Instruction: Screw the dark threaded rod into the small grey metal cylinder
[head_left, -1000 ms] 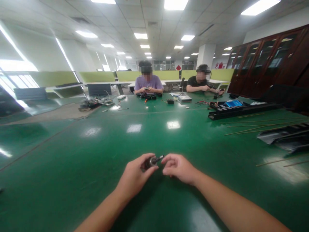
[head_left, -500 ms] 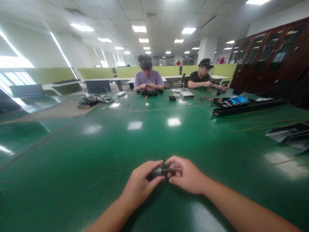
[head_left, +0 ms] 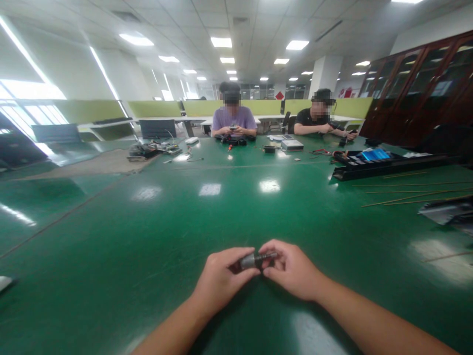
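Near the table's front edge, my left hand wraps around a short grey metal cylinder, its thumb and fingers closed on the body. From the cylinder's right end a thin, dark, ribbed shaft points right. The exact kind of this part cannot be made out. Around the shaft's tip the fingers of my right hand are curled, with the thumb below; the tip is partly hidden by them. Both hands hold the part just above the green table, nearly level.
Electronic parts lie far left. A black tray with blue-wrapped items, thin rods and metal pieces lie right. Two people sit opposite, one in a purple shirt, one in black. A white object shows at the left edge.
The view has turned slightly left, so the scene sits further right. Both hands keep hold of the part, and the grey cylinder shows more clearly. A white object has appeared at the left edge.
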### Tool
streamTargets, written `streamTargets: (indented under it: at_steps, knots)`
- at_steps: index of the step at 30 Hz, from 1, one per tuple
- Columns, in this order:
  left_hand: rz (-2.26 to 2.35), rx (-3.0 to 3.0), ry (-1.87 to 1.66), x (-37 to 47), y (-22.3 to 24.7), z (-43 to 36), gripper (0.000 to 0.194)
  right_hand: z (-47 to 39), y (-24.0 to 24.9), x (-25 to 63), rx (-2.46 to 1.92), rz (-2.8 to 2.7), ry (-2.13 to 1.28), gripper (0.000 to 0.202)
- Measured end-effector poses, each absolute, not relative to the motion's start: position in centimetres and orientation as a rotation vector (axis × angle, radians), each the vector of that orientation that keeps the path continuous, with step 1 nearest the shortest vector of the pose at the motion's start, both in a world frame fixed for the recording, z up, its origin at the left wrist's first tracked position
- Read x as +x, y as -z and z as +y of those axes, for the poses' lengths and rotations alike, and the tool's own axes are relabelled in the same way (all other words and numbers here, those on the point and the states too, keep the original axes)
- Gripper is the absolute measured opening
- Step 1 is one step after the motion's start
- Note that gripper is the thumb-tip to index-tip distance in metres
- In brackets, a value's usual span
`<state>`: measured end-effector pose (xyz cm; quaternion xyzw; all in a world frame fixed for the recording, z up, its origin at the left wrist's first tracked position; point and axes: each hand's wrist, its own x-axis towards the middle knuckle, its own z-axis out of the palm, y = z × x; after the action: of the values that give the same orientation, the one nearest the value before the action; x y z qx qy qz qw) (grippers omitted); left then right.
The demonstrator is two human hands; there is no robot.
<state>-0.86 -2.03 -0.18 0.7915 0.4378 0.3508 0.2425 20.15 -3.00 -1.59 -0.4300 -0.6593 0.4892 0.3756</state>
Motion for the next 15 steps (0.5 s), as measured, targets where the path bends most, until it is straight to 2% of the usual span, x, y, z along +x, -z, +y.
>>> streamTargets:
  at_steps: [15]
  knots:
    - [1.180, 2.041, -0.839, -0.32, -0.30, -2.49, 0.022, -2.83, 2.15, 20.28, -1.030, -1.592, -1.366, 0.036]
